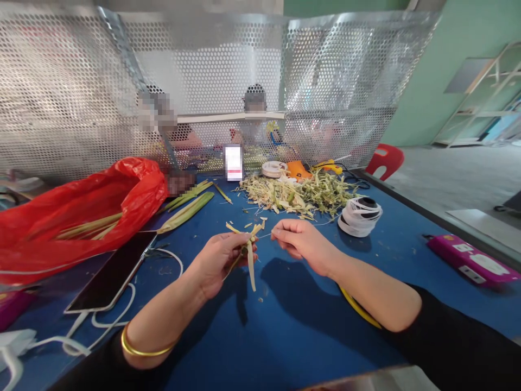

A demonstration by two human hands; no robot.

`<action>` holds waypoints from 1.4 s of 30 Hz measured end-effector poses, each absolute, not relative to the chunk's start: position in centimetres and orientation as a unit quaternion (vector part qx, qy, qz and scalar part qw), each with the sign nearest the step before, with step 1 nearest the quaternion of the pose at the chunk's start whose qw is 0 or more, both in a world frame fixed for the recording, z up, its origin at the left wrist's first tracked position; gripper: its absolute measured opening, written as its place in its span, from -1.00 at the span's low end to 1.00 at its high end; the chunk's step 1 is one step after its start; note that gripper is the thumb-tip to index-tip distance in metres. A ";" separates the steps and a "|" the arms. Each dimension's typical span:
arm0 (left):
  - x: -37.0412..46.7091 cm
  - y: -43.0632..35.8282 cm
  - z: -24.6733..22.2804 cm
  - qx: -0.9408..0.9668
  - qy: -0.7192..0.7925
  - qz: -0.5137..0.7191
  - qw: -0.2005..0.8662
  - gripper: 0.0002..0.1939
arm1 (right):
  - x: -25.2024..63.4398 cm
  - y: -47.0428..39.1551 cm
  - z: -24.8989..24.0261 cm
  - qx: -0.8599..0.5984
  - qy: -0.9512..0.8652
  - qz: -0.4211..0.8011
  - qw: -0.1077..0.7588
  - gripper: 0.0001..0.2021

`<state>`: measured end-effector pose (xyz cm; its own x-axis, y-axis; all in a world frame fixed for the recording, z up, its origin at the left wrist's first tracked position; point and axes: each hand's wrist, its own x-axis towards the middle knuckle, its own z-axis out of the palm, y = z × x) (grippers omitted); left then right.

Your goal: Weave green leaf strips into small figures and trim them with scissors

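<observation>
My left hand (222,256) pinches a small bundle of pale dried leaf strips (251,269) over the middle of the blue table (285,336). Some strips stick up past the fingertips, and a longer one hangs down below them. A thin white thread (265,235) stretches from the bundle to my right hand (304,241), whose thumb and forefinger are closed on it. Beyond my right hand, a spool of white thread (358,220) stands on the table, with a strand leading from it. The fingers of my left hand partly hide the bundle's middle.
A heap of leaf scraps (297,195) lies at the back, near a lit phone (233,163). At left are a red plastic bag (134,184), long leaves (187,212), a dark-screened tablet (114,271) and white cables (132,304). A purple pack (468,258) lies right. Perforated sheeting (215,65) stands behind.
</observation>
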<state>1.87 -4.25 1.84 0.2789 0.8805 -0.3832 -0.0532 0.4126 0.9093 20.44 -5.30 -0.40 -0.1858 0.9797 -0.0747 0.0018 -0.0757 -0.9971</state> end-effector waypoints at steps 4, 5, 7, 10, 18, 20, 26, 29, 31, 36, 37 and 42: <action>2.0 -4.5 1.9 0.419 0.491 0.344 0.682 -0.89 | 20.4 -5.5 -0.6 -0.476 -0.535 0.541 0.440 -0.80; 2.1 -4.5 1.9 0.418 0.490 0.345 0.683 -0.88 | 20.4 -5.5 -0.7 -0.481 -0.541 0.532 0.440 -0.80; 2.1 -4.6 1.9 0.416 0.486 0.346 0.686 -0.88 | 20.3 -5.5 -0.9 -0.493 -0.553 0.510 0.438 -0.80; 2.1 -4.6 1.9 0.418 0.479 0.349 0.688 -0.85 | 20.3 -5.5 -1.0 -0.513 -0.575 0.470 0.430 -0.80; 2.0 -4.5 1.5 0.415 0.489 0.349 0.684 -0.84 | 20.0 -5.6 -0.7 -0.528 -0.608 0.424 0.415 -0.79; 2.1 -4.5 1.5 0.413 0.488 0.349 0.685 -0.85 | 19.9 -5.7 -0.6 -0.527 -0.608 0.421 0.419 -0.79; 2.1 -4.5 1.7 0.412 0.490 0.348 0.684 -0.83 | 19.9 -5.7 -0.6 -0.535 -0.621 0.388 0.420 -0.81; 2.0 -4.4 1.5 0.416 0.488 0.345 0.685 -0.82 | 19.8 -5.8 -0.8 -0.534 -0.629 0.383 0.416 -0.81; 2.0 -4.4 1.4 0.418 0.484 0.341 0.689 -0.81 | 19.8 -5.9 -0.9 -0.534 -0.633 0.383 0.409 -0.80; 2.0 -4.6 1.5 0.414 0.482 0.341 0.693 -0.81 | 19.7 -5.9 -0.9 -0.540 -0.634 0.377 0.406 -0.79; 1.9 -4.6 1.6 0.411 0.486 0.342 0.691 -0.81 | 19.7 -6.0 -0.9 -0.541 -0.632 0.379 0.405 -0.79; 1.7 -4.4 1.8 0.413 0.493 0.336 0.688 -0.86 | 19.4 -6.0 -0.7 -0.542 -0.630 0.391 0.396 -0.78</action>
<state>1.74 -4.41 1.78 0.2881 0.8692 -0.4018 -0.0547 0.4339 0.8993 19.38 -6.04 -0.72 -0.0983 0.9923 0.0756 0.3728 0.1071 -0.9217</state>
